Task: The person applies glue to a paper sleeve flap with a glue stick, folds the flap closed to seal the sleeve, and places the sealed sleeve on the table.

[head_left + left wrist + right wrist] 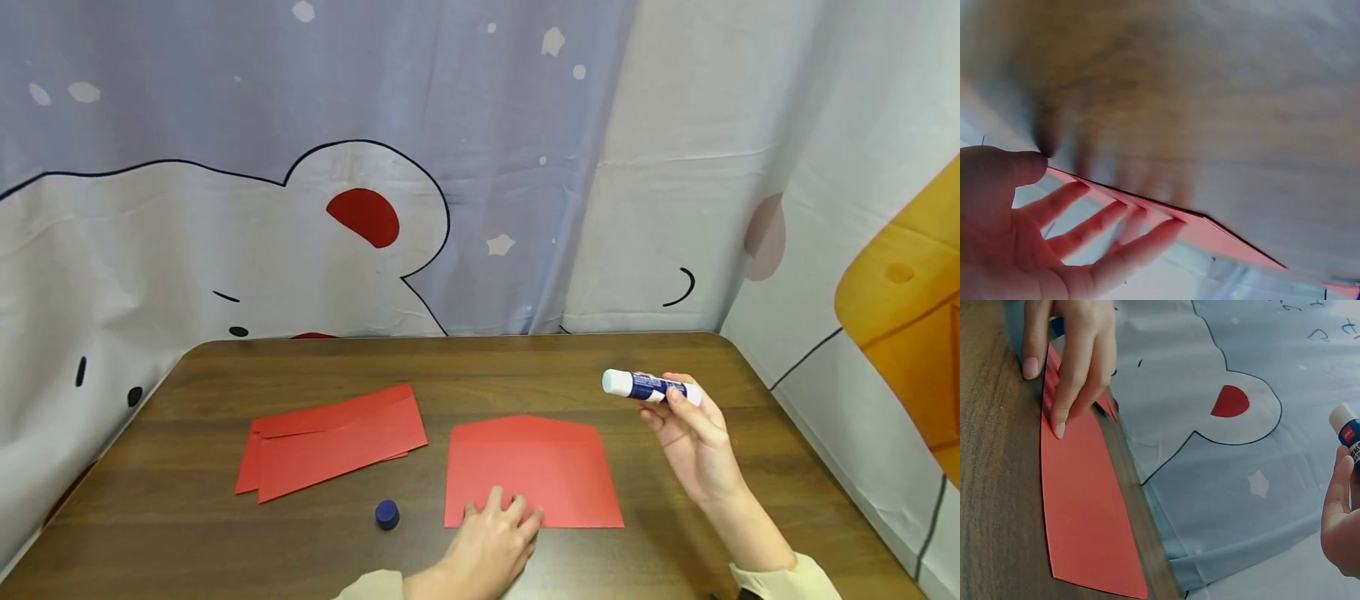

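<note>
A red envelope (532,475) with its flap spread out lies flat on the table. My left hand (495,537) rests its fingertips on the envelope's near edge; in the left wrist view the fingers (1110,250) touch its surface, with the thumb at the near edge. Above the table, to the right of the envelope, my right hand (693,437) grips a blue and white glue stick (651,387) between thumb and fingers. The uncapped white end points left. Part of this glue stick (1349,434) shows at the right wrist view's edge. A blue cap (387,514) stands left of my left hand.
Two or more red envelopes (341,442) lie overlapped at the left of the wooden table (187,533). A printed curtain (510,167) hangs behind the table's far edge and along its right side.
</note>
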`<state>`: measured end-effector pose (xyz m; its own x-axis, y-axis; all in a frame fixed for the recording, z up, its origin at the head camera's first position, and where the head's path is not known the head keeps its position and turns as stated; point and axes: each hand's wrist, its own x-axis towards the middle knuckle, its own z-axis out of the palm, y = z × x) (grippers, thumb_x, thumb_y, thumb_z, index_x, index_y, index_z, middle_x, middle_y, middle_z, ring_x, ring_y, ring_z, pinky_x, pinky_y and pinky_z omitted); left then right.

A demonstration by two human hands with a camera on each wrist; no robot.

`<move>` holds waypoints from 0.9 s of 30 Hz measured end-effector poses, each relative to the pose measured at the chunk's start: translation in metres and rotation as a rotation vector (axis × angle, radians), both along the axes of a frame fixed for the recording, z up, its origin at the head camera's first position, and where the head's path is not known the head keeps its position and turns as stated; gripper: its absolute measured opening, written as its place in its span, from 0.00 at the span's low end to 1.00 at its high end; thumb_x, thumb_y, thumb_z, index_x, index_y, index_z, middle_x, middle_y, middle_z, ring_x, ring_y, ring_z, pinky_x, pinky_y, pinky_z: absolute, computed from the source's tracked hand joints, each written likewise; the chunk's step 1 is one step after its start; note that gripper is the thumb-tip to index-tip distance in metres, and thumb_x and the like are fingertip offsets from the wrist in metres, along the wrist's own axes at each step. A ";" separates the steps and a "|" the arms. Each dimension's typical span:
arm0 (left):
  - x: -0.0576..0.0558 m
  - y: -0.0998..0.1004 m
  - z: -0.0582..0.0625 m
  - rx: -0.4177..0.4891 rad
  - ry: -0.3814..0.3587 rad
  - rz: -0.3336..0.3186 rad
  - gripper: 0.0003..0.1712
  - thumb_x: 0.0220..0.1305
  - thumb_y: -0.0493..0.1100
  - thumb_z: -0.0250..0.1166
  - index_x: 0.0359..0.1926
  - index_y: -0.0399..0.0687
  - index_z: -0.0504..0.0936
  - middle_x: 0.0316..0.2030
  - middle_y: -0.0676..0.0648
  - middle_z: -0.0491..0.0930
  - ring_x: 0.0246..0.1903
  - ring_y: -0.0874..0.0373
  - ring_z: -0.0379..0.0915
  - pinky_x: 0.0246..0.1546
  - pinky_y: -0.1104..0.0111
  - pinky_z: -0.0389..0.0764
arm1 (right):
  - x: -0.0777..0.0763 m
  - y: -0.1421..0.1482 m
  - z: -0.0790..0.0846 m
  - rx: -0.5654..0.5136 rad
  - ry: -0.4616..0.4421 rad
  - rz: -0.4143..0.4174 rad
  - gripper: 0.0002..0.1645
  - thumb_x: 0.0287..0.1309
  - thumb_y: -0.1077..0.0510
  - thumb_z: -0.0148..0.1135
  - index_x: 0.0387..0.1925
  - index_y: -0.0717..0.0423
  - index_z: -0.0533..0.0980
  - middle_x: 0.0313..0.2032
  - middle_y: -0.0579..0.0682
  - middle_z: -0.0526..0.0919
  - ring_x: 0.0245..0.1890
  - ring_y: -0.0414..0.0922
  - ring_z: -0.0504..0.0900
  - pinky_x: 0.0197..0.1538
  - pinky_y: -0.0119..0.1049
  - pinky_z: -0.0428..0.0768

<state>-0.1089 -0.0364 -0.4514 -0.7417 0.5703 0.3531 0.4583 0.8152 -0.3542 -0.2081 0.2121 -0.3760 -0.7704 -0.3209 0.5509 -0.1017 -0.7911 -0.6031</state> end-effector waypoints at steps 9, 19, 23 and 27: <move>-0.003 -0.008 0.017 -0.096 -0.310 0.002 0.28 0.64 0.65 0.55 0.64 0.69 0.70 0.62 0.59 0.72 0.54 0.54 0.73 0.26 0.66 0.77 | 0.002 -0.010 -0.003 0.105 -0.046 -0.075 0.21 0.70 0.71 0.33 0.49 0.61 0.73 0.44 0.54 0.81 0.41 0.44 0.85 0.46 0.30 0.81; -0.009 -0.024 0.019 -0.032 -0.210 -0.007 0.17 0.60 0.53 0.64 0.51 0.72 0.80 0.47 0.58 0.79 0.37 0.58 0.72 0.18 0.72 0.73 | 0.003 -0.019 -0.003 0.325 -0.150 -0.233 0.16 0.69 0.68 0.40 0.47 0.56 0.74 0.40 0.47 0.80 0.37 0.38 0.84 0.42 0.27 0.80; -0.009 -0.026 0.017 -0.010 -0.176 -0.074 0.14 0.60 0.57 0.64 0.47 0.68 0.81 0.39 0.58 0.78 0.33 0.60 0.70 0.16 0.74 0.72 | 0.002 -0.024 -0.002 0.414 -0.183 -0.242 0.14 0.69 0.68 0.43 0.45 0.53 0.75 0.40 0.45 0.80 0.36 0.37 0.83 0.42 0.26 0.81; -0.006 -0.025 0.018 -0.037 -0.235 -0.094 0.17 0.62 0.59 0.62 0.52 0.67 0.80 0.43 0.57 0.78 0.36 0.59 0.71 0.17 0.74 0.72 | 0.001 -0.028 -0.003 0.456 -0.157 -0.231 0.14 0.68 0.68 0.44 0.44 0.54 0.74 0.39 0.45 0.81 0.36 0.37 0.83 0.41 0.26 0.81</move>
<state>-0.1147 -0.0612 -0.4329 -0.7440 0.6500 0.1552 0.6047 0.7537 -0.2575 -0.2073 0.1839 -0.3786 -0.9114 -0.3125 0.2677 -0.1234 -0.4132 -0.9023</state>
